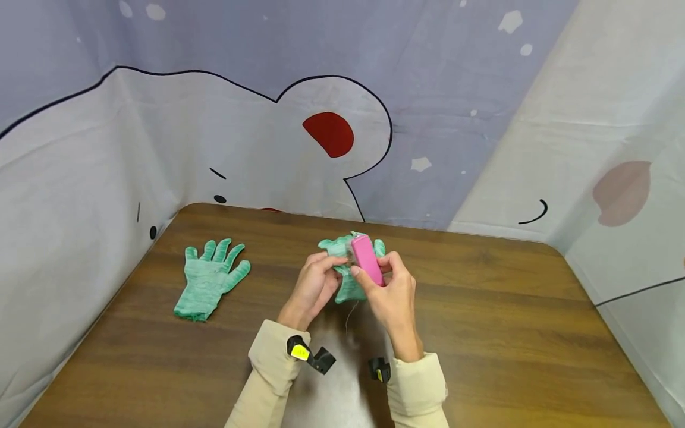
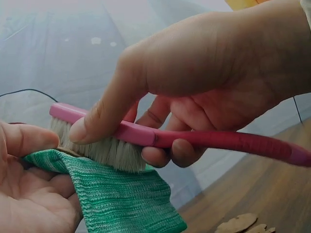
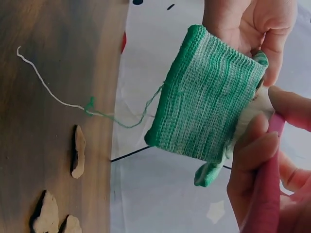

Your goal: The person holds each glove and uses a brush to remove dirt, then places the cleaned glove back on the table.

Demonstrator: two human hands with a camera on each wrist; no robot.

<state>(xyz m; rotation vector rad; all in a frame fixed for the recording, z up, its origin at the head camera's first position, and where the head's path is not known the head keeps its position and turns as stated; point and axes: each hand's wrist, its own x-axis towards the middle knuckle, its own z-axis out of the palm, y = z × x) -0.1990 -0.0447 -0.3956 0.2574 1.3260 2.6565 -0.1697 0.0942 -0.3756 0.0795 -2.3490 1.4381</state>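
My left hand (image 1: 310,288) pinches a green striped knit glove (image 1: 349,290), lifted over the table, with a loose thread trailing from its cuff. My right hand (image 1: 395,297) grips a pink brush (image 1: 367,260), thumb across its head and fingers curled below. In the left wrist view, the brush's pale bristles (image 2: 109,151) press against the glove close to my left thumb. A thin brown edge (image 2: 69,152) shows at the glove beside that thumb. The dark pink handle (image 2: 218,141) runs back past my right fingers.
A matching green glove (image 1: 207,280) lies flat at the table's left, fingers pointing away. Several flat brown pieces (image 3: 46,213) lie on the wooden table (image 1: 497,309) in the right wrist view. A printed cloth (image 1: 241,137) hangs behind the table.
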